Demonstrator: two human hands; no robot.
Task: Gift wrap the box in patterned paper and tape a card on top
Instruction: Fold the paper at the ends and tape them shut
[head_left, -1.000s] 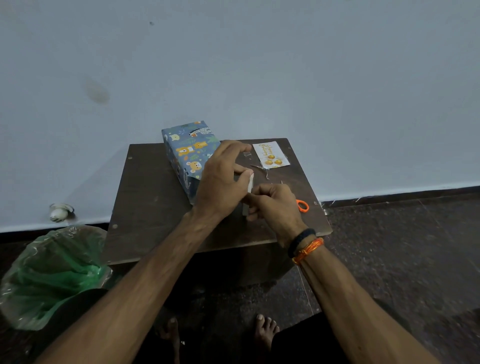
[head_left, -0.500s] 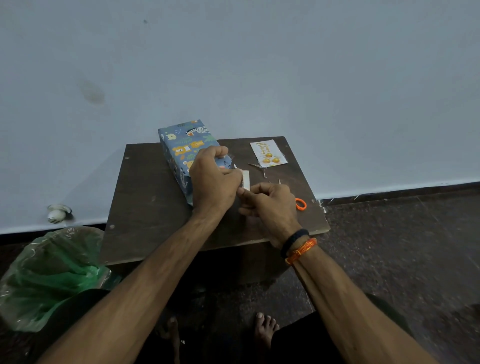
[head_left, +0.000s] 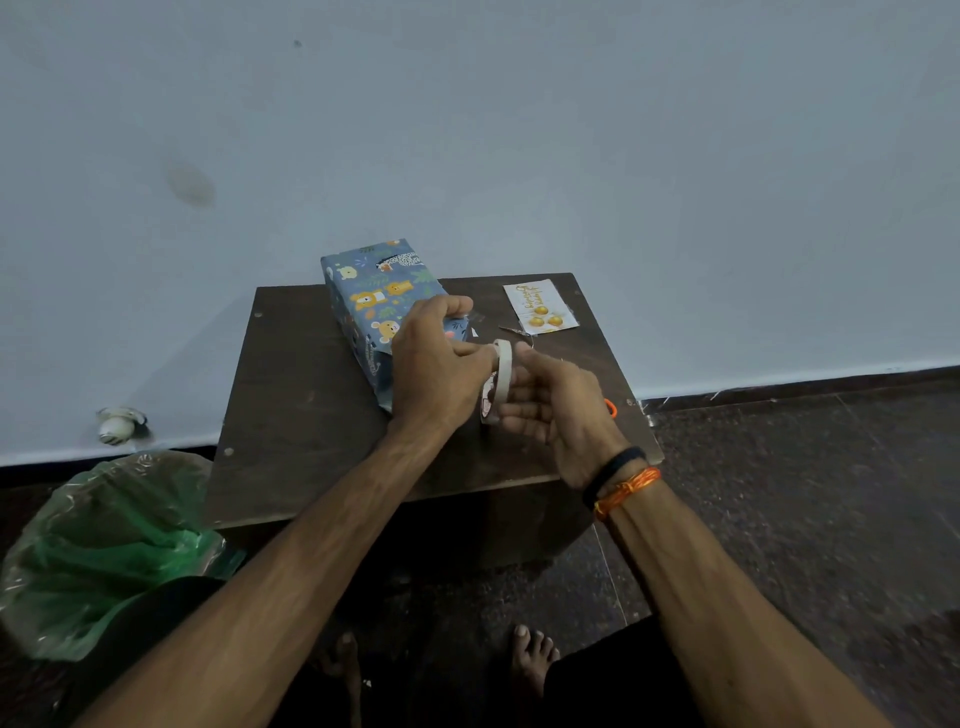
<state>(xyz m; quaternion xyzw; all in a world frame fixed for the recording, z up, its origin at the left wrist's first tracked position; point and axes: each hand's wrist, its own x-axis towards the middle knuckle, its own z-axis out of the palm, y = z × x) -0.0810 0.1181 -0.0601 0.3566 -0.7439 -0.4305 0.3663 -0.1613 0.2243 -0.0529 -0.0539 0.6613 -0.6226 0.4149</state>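
A dark wooden table (head_left: 291, 415) stands against a pale wall (head_left: 467, 130), on a dark speckled floor (head_left: 805, 493). At 8 o'clock from the table there is a bin with a green plastic bag (head_left: 98, 551).

The wrapped box (head_left: 374, 301), covered in blue paper with bears and other animals, lies on the far part of the table, at about 11 o'clock from the hands, with its near end under the left hand.

The left hand (head_left: 436, 369) rests over the near end of the box with curled fingers. Its fingertips touch the tape roll (head_left: 500, 379), which stands on its edge between the two hands. The right hand (head_left: 556, 400) has its fingers bent around the roll from the right side and holds it. I cannot tell if the left hand pinches the tape end.

The card (head_left: 540, 306), white with golden balls, lies flat at 1 o'clock from the hands, near the far right corner of the table. Just beside its near edge lie the thin blades of the scissors (head_left: 514, 331); an orange handle shows behind the right wrist.
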